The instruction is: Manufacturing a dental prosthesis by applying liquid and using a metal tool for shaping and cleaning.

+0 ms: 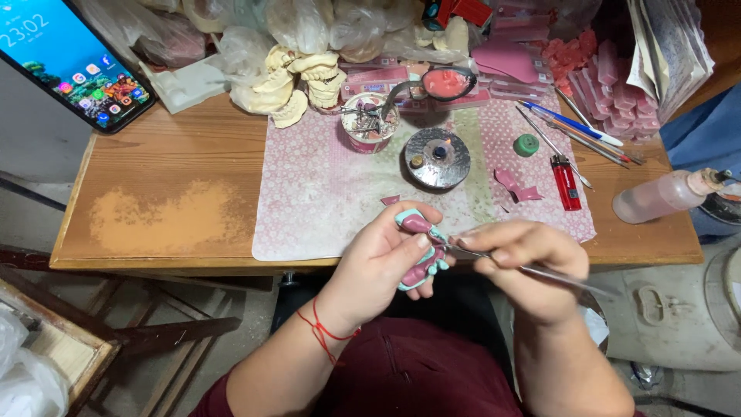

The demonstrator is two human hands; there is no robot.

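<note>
Left hand (386, 251) cups a small teal dental cast carrying a pink wax rim (421, 249), the fingers curled beneath it and the thumb pressed over its upper end, so that the wax face is turned toward the other hand and toward the wearer's eyes. Right hand (525, 259) pinches a slender metal wax instrument (532, 269) between thumb and fingertips, pen fashion; its tip meets the wax at the cast's right side, a grip that judged from its form favours fine control. The cast is held in the air just in front of the edge of the worn wooden table (177, 185), above the lap, not resting on anything.

Directly beyond the hands lies a pink patterned mat (309, 208), and on it a round metal burner with a small flame (438, 157), near enough to be reached by the instrument. To the right lie pink wax offcuts (515, 185) and a red lighter (566, 181). Behind stand a cup of metal tools (369, 122) and cream plaster jaw models (297, 77). A smartphone with a lit screen (69, 58) leans at far left.
</note>
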